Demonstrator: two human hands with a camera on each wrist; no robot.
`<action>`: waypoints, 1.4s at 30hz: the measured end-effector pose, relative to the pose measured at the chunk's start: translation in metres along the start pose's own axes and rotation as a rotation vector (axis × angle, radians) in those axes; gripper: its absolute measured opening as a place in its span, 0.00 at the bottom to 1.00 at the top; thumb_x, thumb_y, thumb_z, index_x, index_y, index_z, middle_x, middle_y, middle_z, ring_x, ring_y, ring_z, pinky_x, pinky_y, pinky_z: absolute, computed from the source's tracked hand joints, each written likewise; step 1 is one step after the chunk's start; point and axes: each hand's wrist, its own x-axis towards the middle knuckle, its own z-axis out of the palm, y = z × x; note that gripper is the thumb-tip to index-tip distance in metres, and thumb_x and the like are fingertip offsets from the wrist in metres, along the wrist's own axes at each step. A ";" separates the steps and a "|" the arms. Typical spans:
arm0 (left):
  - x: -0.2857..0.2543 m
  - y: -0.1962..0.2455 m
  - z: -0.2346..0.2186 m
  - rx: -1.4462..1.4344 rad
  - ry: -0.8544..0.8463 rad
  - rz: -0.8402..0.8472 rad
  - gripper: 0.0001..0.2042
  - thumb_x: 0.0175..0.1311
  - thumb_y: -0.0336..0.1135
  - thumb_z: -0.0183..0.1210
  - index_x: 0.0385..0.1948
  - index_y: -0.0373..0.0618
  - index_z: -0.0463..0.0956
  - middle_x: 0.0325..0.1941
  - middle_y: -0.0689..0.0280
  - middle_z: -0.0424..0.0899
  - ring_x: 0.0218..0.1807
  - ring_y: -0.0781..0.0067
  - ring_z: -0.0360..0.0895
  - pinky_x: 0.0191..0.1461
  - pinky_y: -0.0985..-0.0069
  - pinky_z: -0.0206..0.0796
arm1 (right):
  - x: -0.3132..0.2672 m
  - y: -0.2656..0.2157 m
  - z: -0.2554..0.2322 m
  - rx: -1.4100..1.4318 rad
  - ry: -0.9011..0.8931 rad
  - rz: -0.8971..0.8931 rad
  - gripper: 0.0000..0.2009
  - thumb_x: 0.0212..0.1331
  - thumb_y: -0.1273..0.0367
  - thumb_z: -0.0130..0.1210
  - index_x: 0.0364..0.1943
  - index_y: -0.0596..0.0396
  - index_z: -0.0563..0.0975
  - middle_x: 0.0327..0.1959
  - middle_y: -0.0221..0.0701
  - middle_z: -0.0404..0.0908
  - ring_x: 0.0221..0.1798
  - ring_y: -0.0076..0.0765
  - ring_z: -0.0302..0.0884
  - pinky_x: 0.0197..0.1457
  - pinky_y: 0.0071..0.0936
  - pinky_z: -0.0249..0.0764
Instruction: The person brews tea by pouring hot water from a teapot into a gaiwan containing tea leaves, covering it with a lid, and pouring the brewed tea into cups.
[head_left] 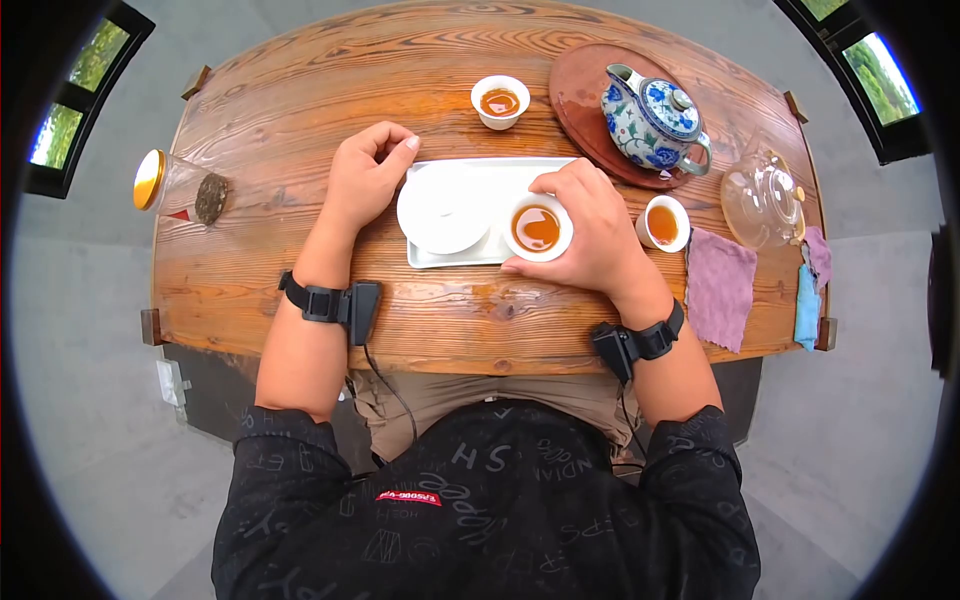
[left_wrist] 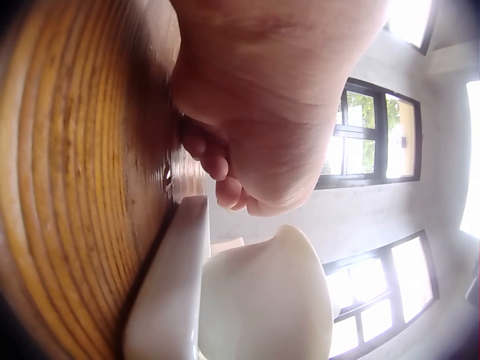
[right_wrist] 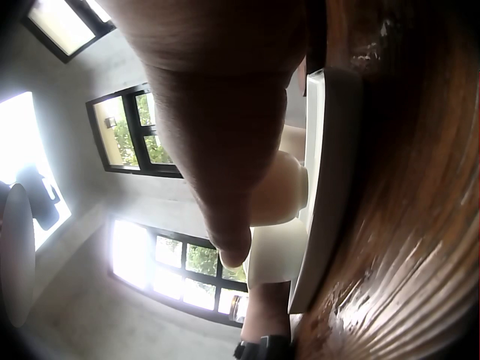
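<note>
My right hand (head_left: 596,222) holds a white teacup (head_left: 508,243) of amber tea, thumb on the near side and fingers round the far side. The cup is over the right part of a white rectangular tray (head_left: 520,170); in the right wrist view it shows low, close to the tray's surface. On the tray's left part stands a white lidded bowl (head_left: 443,210), a gaiwan by its look. My left hand (head_left: 368,172) rests on the wooden table by the tray's far left corner, fingers loosely curled and holding nothing. In the left wrist view the fingers (left_wrist: 216,166) lie just beyond the tray's end.
Further white teacups of tea stand beyond the tray (head_left: 500,104) and to its right (head_left: 663,223). A blue-and-white teapot (head_left: 655,120) sits on a round brown tray (head_left: 575,90). Rightward are a glass teapot (head_left: 760,200) and a purple cloth (head_left: 720,290); leftward, a jar (head_left: 185,187) lies sideways.
</note>
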 end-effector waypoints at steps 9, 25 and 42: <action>0.000 -0.001 0.000 0.015 0.007 0.004 0.09 0.71 0.35 0.62 0.36 0.37 0.82 0.24 0.74 0.79 0.26 0.86 0.71 0.30 0.82 0.63 | -0.001 0.001 0.001 -0.019 -0.002 0.005 0.33 0.33 0.50 0.80 0.41 0.54 0.78 0.36 0.35 0.77 0.40 0.45 0.76 0.46 0.38 0.71; -0.001 0.002 0.001 0.043 0.010 0.006 0.09 0.71 0.35 0.62 0.35 0.37 0.82 0.23 0.74 0.79 0.26 0.86 0.71 0.30 0.82 0.64 | -0.001 -0.002 0.000 -0.027 0.012 -0.004 0.32 0.34 0.49 0.80 0.41 0.53 0.78 0.35 0.34 0.77 0.38 0.44 0.75 0.45 0.38 0.71; -0.001 0.000 0.000 0.027 0.010 0.016 0.09 0.71 0.34 0.62 0.36 0.37 0.82 0.24 0.74 0.79 0.26 0.87 0.72 0.31 0.83 0.64 | -0.001 -0.004 -0.003 -0.035 -0.011 -0.002 0.33 0.34 0.51 0.81 0.44 0.54 0.78 0.36 0.35 0.77 0.38 0.44 0.75 0.44 0.37 0.71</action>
